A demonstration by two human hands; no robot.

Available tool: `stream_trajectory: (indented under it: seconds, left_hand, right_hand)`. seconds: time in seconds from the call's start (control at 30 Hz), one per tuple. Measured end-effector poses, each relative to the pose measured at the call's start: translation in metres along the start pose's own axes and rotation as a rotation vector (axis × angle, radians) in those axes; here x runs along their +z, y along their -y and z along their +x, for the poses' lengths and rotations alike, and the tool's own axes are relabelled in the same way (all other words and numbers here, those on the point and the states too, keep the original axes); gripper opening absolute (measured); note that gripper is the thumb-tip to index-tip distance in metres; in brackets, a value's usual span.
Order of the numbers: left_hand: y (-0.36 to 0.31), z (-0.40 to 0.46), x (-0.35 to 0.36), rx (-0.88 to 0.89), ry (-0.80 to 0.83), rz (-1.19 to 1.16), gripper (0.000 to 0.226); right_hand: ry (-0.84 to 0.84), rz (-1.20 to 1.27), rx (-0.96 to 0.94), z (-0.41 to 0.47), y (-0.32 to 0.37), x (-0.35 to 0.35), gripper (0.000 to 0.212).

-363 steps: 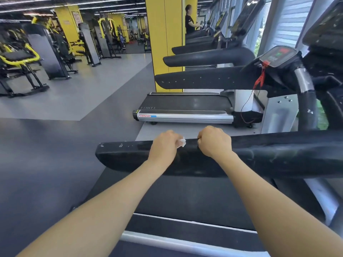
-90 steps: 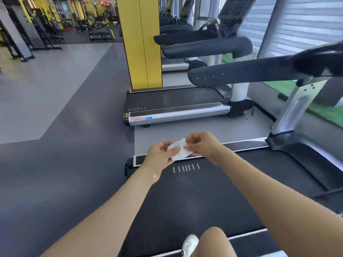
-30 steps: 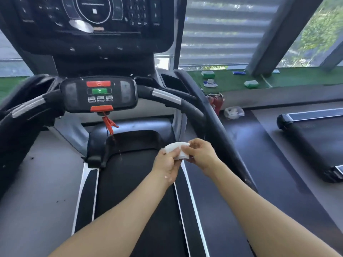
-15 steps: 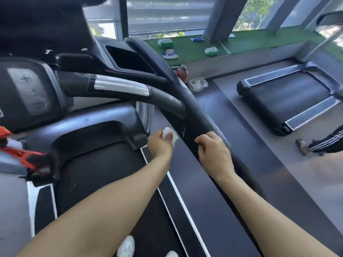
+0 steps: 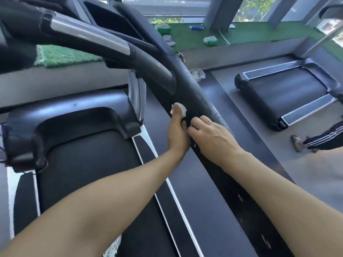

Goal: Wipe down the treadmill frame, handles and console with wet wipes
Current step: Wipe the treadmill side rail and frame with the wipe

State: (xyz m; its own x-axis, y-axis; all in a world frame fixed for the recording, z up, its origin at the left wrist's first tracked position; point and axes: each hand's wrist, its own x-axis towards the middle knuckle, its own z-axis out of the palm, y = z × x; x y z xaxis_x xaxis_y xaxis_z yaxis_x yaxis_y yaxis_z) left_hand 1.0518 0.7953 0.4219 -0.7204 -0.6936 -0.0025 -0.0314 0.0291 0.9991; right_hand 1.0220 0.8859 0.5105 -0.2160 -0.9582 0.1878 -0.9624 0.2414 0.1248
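Wipe (image 5: 179,109) under left hand (image 5: 178,135) fingers (image 5: 176,114), pressed against handrail (image 5: 196,93)

Wipe (image 5: 179,109), seemingly against side handrail (image 5: 196,97)
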Motion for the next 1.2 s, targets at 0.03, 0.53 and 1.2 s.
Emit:
stream_trajectory:
  seconds: [0.03, 0.53, 1.2]
  left_hand:
    - [-0.001, -0.004, 0.003, 0.043, 0.001, -0.008, 0.038]
    - [0.032, -0.012, -0.005, 0.244, 0.033, 0.341, 0.034]
    - [0.033, 0.047, -0.024, 0.089, 0.002, 0.332, 0.045]
  right_hand:
    - [0.0, -0.008, -0.023, -0.001, -0.001, -0.001, 0.034]
    - [-0.09, -0.298, -0.203, -0.014, -0.003, 0.011, 0.041]
    - [-0.028, -0.328, -0.14, -0.009, -0.002, 0.023, 0.041]
